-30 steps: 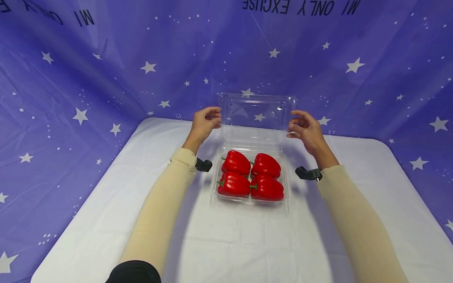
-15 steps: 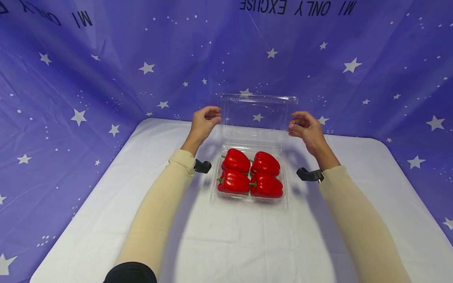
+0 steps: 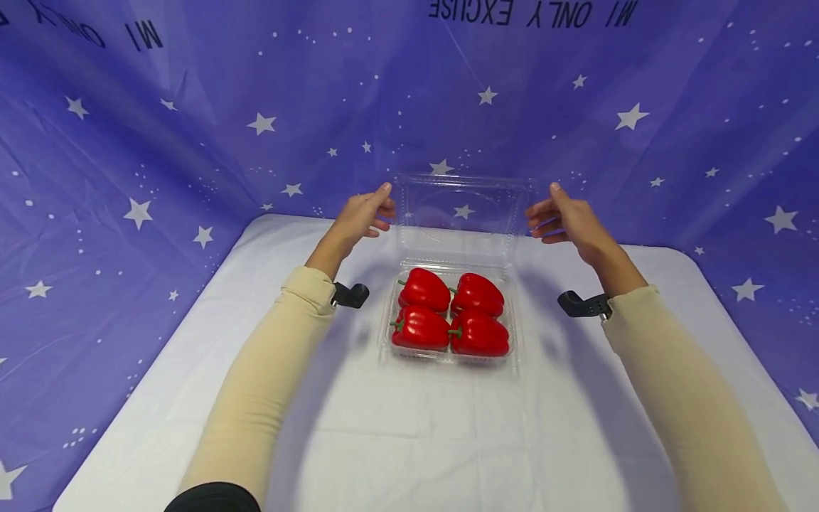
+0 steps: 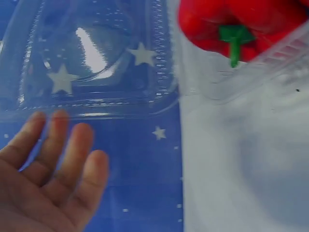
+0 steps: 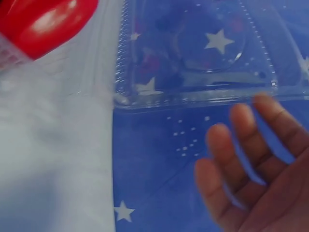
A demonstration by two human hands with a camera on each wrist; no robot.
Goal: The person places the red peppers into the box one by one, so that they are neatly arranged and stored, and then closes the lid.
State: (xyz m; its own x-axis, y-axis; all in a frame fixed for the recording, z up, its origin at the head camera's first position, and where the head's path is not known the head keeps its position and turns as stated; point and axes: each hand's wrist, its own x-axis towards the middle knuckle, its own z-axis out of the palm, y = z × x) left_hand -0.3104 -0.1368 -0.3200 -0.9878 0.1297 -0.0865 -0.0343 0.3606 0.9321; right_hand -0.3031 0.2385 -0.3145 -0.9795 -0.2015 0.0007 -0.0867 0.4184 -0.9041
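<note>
A clear plastic clamshell box stands on the table with several red bell peppers in its base. Its hinged lid is raised at the back, leaning upright. Beside the lid's left edge is my left hand, fingers spread and holding nothing. My right hand is just off the lid's right edge, its fingers also parted around nothing. In the left wrist view, the fingertips come very near the lid's rim; whether they touch it I cannot tell. The right wrist view shows much the same.
The box sits on a white-covered table. A blue curtain with white stars and lettering hangs right behind the table's back edge and along both sides. Black wrist straps are on both arms.
Both hands have loosened from the lid's side edges and drawn slightly outward, with the thumbs lifting and the fingers spreading. The lid stays up, and the peppers have not moved in the box.
</note>
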